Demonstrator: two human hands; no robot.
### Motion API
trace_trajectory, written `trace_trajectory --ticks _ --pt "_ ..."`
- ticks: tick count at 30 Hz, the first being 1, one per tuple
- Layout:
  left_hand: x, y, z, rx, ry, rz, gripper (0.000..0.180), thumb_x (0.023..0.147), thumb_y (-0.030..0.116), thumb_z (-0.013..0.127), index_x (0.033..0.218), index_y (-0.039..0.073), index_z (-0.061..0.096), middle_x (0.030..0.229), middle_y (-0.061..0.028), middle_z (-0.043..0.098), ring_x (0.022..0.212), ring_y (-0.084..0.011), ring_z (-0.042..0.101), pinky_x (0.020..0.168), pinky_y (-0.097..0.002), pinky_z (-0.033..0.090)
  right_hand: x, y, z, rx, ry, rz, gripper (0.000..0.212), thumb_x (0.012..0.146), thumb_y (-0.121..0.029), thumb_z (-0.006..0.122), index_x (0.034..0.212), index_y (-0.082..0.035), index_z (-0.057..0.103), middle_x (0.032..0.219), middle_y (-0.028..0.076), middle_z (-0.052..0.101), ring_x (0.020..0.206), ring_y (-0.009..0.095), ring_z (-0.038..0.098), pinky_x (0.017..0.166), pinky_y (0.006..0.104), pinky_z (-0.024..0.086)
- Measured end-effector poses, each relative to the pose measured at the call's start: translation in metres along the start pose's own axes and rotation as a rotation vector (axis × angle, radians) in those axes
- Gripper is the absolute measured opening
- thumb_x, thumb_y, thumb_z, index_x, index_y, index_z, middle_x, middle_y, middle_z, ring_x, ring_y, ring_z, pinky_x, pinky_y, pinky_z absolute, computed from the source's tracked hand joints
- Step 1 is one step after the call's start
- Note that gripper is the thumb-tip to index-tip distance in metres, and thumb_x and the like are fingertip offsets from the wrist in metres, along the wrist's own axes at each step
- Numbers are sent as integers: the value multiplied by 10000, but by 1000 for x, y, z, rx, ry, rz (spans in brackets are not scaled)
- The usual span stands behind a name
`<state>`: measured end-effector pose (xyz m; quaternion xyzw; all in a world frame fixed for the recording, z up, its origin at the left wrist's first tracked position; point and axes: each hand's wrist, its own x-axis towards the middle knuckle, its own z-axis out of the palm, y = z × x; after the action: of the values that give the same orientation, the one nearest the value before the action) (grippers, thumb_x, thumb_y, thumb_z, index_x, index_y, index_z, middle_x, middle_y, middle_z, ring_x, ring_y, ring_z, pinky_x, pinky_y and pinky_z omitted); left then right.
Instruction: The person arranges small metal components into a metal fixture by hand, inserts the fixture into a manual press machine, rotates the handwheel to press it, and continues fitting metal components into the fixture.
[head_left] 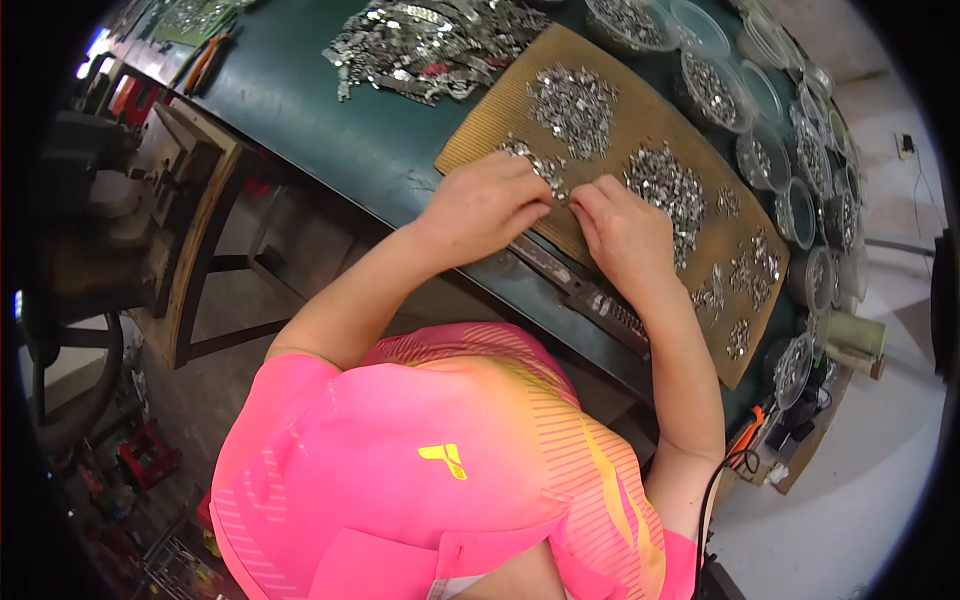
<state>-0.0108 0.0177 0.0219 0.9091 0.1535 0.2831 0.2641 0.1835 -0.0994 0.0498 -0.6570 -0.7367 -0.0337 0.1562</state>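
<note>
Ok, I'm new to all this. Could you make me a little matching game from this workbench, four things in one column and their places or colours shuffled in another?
Things:
1. Brown ridged board
2. Clear round tubs
3. Shirt
4. Left hand

Places and colours:
A. Mostly pink, with yellow parts
B. At the near edge of the board, beside the right hand
C. Underneath heaps of small metal pieces
D. Crowded together beyond the board

Right pairs: 1-C, 2-D, 3-A, 4-B
</note>
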Motion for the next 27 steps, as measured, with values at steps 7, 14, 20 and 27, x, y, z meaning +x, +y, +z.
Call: trace_trajectory --ticks 7,14,20,27 --pt "-4 -7 30 160 26 85 115 861 186 729 937 118 676 987 -71 642 940 -299 656 780 -433 561 -9 1 1 52 22 -30 96 917 -98 689 995 -96 633 891 108 621 802 326 669 667 444 539" --pt "-7 7 21 112 -35 63 125 857 198 728 883 88 672 958 -70 614 983 -276 630 794 -422 557 -61 -5 -27 123 24 38 107 922 -31 683 1017 -44 635 933 142 656 829 374 649 746 470 517" --pt "-3 2 23 109 -35 70 108 862 176 719 894 85 672 953 -67 604 982 -277 624 803 -421 557 -102 -13 -39 171 133 138 114 925 3 668 1030 -19 627 989 175 680 914 397 654 818 470 511" --pt "-3 6 22 64 14 40 105 867 145 715 925 78 659 951 -80 592 962 -289 612 833 -426 527 -126 -6 -33 259 184 261 117 944 31 645 1055 -2 630 1054 182 710 979 395 688 869 463 537"
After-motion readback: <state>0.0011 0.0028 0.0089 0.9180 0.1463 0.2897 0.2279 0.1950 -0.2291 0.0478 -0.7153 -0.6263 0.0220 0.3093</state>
